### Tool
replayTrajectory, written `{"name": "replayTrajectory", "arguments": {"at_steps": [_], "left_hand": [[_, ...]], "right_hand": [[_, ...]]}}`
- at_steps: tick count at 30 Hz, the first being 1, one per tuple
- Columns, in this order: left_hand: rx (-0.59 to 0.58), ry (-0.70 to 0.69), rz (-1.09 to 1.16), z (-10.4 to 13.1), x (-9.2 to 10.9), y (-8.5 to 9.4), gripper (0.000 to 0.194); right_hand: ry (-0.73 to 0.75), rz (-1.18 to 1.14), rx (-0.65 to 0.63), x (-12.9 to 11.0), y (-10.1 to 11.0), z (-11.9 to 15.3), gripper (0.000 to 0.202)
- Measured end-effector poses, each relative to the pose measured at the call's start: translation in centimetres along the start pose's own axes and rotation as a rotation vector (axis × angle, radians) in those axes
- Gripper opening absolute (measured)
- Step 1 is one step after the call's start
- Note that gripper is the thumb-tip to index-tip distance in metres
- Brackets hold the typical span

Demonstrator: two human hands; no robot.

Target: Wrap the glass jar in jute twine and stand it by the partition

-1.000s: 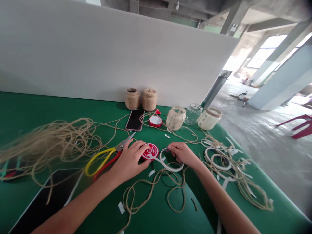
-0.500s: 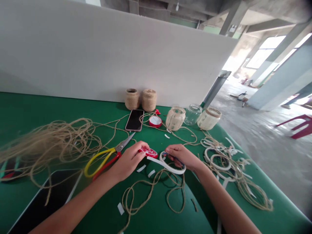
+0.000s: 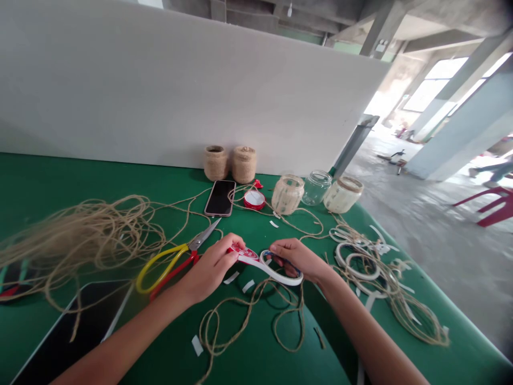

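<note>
While the right hand grips the tape roll, the left hand pinches the red lid and the tape's end, both above the table, right of the scissors.

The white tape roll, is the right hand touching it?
Touching. The head view shows the right hand holding the tape roll, with its thumb and fingers at the rim.
</note>
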State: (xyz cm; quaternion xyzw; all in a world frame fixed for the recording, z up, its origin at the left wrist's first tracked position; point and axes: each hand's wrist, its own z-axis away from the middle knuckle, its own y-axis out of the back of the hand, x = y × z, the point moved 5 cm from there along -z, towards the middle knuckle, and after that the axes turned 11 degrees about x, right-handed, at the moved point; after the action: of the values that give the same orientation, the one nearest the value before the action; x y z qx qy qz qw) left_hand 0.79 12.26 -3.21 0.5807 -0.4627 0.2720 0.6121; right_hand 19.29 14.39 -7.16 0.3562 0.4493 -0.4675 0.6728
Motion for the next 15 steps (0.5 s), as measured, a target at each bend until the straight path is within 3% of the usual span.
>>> {"name": "replayTrajectory", "arguments": {"at_steps": [15], "left_hand": [[0.053, 0.000, 0.003, -0.05, -0.37, 0.07, 0.023]], "right_hand": [[-0.017, -0.013, 0.015, 0.40, 0.23, -0.12, 0.034]]}}
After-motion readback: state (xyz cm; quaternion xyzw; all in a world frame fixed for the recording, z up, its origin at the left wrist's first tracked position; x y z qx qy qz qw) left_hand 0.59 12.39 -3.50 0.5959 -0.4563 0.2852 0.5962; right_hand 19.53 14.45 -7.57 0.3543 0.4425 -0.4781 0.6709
